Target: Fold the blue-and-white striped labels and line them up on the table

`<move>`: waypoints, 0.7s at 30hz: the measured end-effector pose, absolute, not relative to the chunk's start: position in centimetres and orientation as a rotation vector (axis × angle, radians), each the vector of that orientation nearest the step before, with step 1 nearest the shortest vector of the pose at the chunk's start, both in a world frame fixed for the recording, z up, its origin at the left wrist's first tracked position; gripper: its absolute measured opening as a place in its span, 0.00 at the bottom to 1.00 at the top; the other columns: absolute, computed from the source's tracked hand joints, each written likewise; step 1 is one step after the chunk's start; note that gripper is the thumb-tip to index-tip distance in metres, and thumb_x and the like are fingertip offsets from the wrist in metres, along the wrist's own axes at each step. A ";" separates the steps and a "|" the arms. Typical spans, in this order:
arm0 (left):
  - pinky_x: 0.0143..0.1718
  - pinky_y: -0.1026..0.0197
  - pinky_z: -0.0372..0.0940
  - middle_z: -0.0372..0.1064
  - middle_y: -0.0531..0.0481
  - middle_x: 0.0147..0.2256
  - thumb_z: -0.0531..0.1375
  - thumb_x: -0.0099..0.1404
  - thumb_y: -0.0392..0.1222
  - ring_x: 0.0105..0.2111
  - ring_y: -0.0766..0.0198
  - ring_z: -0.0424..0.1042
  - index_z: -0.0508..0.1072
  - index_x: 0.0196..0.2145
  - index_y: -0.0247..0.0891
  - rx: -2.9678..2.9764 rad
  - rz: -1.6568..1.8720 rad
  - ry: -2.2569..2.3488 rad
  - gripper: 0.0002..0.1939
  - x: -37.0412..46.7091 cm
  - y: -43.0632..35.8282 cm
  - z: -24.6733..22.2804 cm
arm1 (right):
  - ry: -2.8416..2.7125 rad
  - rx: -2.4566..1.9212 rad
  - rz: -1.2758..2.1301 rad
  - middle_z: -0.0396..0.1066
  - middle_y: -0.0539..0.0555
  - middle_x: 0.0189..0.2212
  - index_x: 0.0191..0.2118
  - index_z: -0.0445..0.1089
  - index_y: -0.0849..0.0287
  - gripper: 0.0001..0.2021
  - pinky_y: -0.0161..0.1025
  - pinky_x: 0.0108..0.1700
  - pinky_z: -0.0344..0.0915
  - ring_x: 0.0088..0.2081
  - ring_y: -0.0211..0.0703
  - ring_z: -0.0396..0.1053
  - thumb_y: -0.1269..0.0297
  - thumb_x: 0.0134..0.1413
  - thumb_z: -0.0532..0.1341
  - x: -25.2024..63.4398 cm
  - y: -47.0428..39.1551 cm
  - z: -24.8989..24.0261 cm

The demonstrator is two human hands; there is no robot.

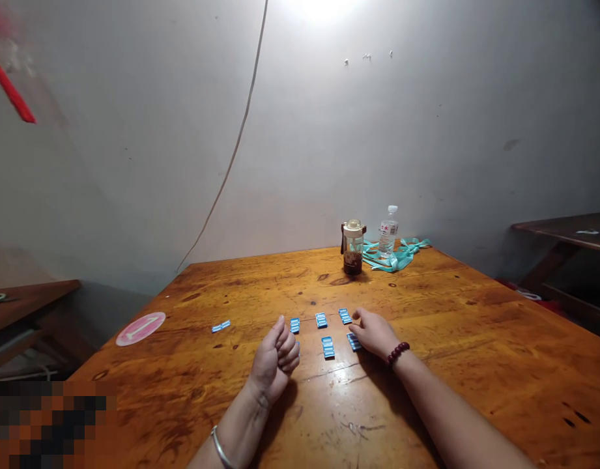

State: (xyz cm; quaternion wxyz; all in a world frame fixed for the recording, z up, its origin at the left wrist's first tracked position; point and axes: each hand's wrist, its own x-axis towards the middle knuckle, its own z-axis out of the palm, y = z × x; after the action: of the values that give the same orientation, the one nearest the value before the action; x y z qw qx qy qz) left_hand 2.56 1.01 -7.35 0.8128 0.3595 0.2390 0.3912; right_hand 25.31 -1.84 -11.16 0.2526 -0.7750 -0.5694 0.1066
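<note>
Blue striped piece (353, 342) is seen on table (206, 391), just on the near side of the right hand's (376, 333) thumb tip, partly covered; long axis pointed away, leaning left; right fingers held apart; left hand (276, 358) farther off, fingers curled together, contents hidden

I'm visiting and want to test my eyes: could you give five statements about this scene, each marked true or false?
1. A beaded bracelet circles the right hand's wrist. True.
2. The left hand lies flat. False: the left hand is curled.
3. The lidded cup is empty. False: the lidded cup holds something dark.
4. Teal ribbon lies near the water bottle. True.
5. The pink disc lies right of the blue pieces. False: the pink disc lies to their left.
</note>
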 end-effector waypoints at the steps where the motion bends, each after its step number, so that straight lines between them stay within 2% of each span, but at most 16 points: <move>1: 0.11 0.70 0.33 0.36 0.61 0.12 0.53 0.56 0.52 0.10 0.75 0.38 0.44 0.16 0.38 0.725 0.828 0.476 0.24 2.5 0.9 -7.1 | -1.533 -2.085 0.235 0.66 0.53 0.25 0.38 0.65 0.61 0.08 0.31 0.25 0.49 0.28 0.41 0.64 0.65 0.50 0.56 25.1 -2.0 -10.8; 5: 0.12 0.70 0.33 0.34 0.60 0.12 0.53 0.57 0.52 0.11 0.75 0.36 0.43 0.16 0.38 0.655 0.811 0.399 0.24 2.3 0.5 -6.7 | -1.534 -1.830 0.069 0.66 0.52 0.25 0.38 0.63 0.59 0.08 0.32 0.27 0.52 0.27 0.41 0.64 0.63 0.55 0.52 23.6 -2.8 -9.3; 10: 0.12 0.69 0.33 0.34 0.61 0.12 0.50 0.57 0.55 0.11 0.74 0.34 0.46 0.17 0.38 0.772 0.841 0.464 0.23 2.8 0.0 -6.7 | -1.576 -1.517 0.125 0.64 0.51 0.22 0.39 0.63 0.59 0.10 0.32 0.27 0.55 0.24 0.40 0.63 0.61 0.56 0.50 21.0 -4.1 -8.4; 12: 0.13 0.68 0.35 0.36 0.61 0.12 0.50 0.57 0.56 0.11 0.74 0.36 0.51 0.17 0.38 0.954 0.915 0.566 0.21 3.0 -0.3 -6.7 | -1.577 -1.440 0.179 0.64 0.51 0.22 0.39 0.63 0.59 0.10 0.32 0.27 0.55 0.24 0.40 0.62 0.60 0.56 0.50 20.3 -4.4 -8.4; 14: 0.15 0.68 0.41 0.43 0.59 0.13 0.50 0.58 0.54 0.13 0.74 0.43 0.56 0.18 0.37 1.242 1.034 0.709 0.20 3.0 -0.6 -6.7 | -1.576 -1.385 0.236 0.64 0.51 0.23 0.38 0.64 0.59 0.11 0.33 0.28 0.56 0.25 0.40 0.62 0.60 0.57 0.50 19.8 -4.5 -8.4; 18: 0.26 0.66 0.54 0.58 0.52 0.21 0.51 0.59 0.48 0.23 0.67 0.58 0.65 0.23 0.37 1.907 1.150 0.892 0.14 2.8 -1.4 -6.3 | -1.549 -1.290 0.284 0.65 0.52 0.26 0.36 0.64 0.59 0.11 0.33 0.30 0.58 0.27 0.41 0.63 0.60 0.58 0.49 19.5 -4.7 -8.2; 21: 0.42 0.59 0.54 0.65 0.46 0.36 0.51 0.59 0.45 0.39 0.59 0.61 0.69 0.37 0.39 2.341 1.115 0.861 0.12 3.0 -1.8 -6.2 | -1.529 -1.240 0.270 0.65 0.52 0.27 0.35 0.65 0.59 0.10 0.32 0.30 0.58 0.27 0.40 0.63 0.61 0.58 0.49 19.4 -4.9 -8.0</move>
State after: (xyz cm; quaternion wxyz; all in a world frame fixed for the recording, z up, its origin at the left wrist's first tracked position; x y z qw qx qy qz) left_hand 2.97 -1.75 -6.24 0.2032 0.8390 0.3085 0.3996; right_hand 19.37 -4.92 -7.97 0.5459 -0.5229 -0.6447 0.1140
